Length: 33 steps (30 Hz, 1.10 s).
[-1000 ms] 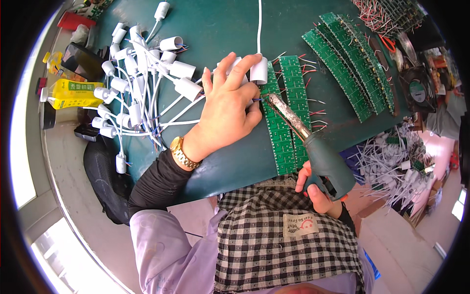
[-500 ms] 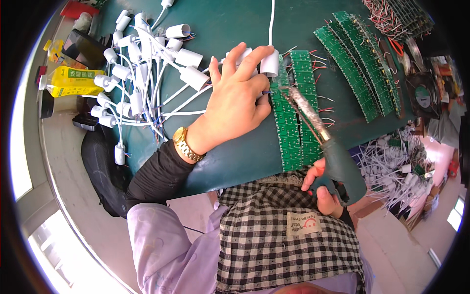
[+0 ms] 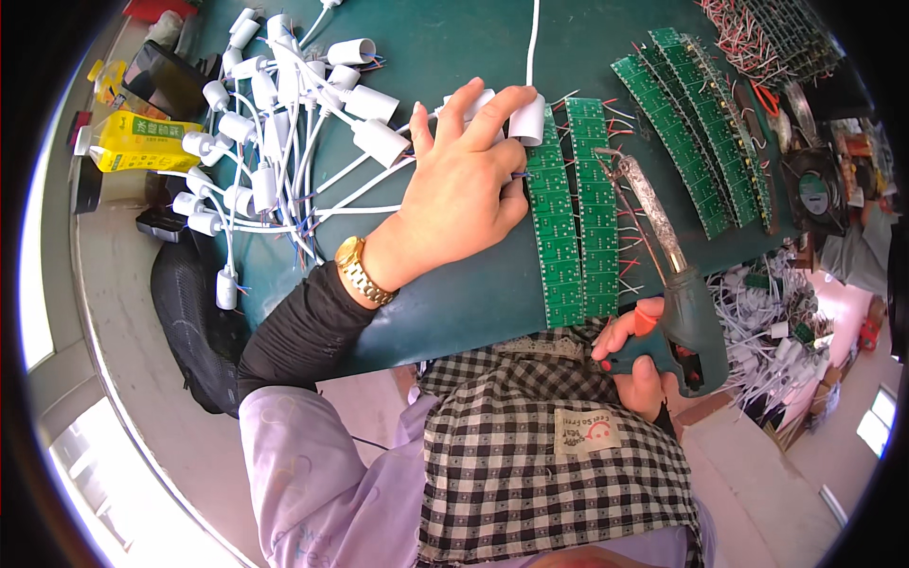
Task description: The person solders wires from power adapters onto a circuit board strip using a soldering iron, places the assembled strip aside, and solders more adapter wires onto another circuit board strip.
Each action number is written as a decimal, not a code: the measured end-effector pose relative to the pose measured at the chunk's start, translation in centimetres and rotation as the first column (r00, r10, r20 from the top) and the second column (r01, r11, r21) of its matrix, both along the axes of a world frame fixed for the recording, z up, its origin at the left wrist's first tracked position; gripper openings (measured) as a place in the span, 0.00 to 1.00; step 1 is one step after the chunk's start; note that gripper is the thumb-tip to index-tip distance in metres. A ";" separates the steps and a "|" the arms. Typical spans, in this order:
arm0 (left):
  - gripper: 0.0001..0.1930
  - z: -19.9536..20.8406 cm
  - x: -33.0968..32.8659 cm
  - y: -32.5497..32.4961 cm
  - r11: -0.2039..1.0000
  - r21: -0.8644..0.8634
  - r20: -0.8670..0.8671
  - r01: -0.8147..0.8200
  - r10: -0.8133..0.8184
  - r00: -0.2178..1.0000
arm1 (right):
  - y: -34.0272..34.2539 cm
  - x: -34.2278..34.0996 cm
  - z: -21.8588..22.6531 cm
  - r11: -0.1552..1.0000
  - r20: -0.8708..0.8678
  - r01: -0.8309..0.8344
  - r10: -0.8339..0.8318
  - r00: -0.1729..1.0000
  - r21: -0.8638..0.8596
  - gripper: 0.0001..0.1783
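Note:
My left hand, with a gold watch at its wrist, reaches over the table beside two strips of green circuit boards. Its curled lower fingers pinch a thin dark wire at the edge of the left circuit board strip. The upper fingers stretch over a white lamp holder with a white cable. In my right hand is a dark green soldering gun, gripped by its handle. The gun's tip hovers over or beside the right circuit board strip; contact cannot be told.
A heap of white lamp holders with cables spreads at the left. More green board strips lie at the right, near wired boards and a small fan. Yellow bottles stand far left. Wired white parts are piled lower right.
The soldering gun in my right hand has moved to the right, its tip leaving the left board strip. My left hand has stayed in nearly the same place and pose.

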<state>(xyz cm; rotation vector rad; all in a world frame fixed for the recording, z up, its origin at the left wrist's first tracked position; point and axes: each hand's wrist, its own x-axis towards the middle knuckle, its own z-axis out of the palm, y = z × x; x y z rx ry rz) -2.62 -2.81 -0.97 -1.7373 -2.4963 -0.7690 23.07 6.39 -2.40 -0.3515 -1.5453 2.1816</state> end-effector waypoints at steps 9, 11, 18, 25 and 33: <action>0.05 -0.1 0.0 -0.3 1.000 -0.014 0.030 -0.014 0.014 0.999 | -0.3 -0.2 -0.3 1.000 0.028 0.015 -0.015 0.999 -0.003 0.29; 0.05 -0.2 -0.1 -0.4 1.000 -0.002 0.049 -0.024 0.024 0.999 | -0.3 -0.2 -0.3 1.000 0.032 0.016 -0.016 0.999 -0.007 0.29; 0.05 -0.6 -0.8 -0.6 0.994 0.112 0.140 0.001 -0.017 0.990 | -0.3 0.0 -0.6 0.999 0.051 0.013 -0.010 0.999 -0.051 0.29; 0.04 -0.2 -0.7 -0.6 0.996 0.089 0.135 0.010 -0.022 0.991 | -0.2 0.1 -0.4 0.999 0.101 -0.032 0.037 0.994 -0.043 0.30; 0.05 0.1 -0.9 -0.6 0.997 0.057 0.101 0.055 -0.061 0.993 | -0.1 0.1 -0.3 0.997 0.106 -0.045 0.051 0.993 -0.054 0.31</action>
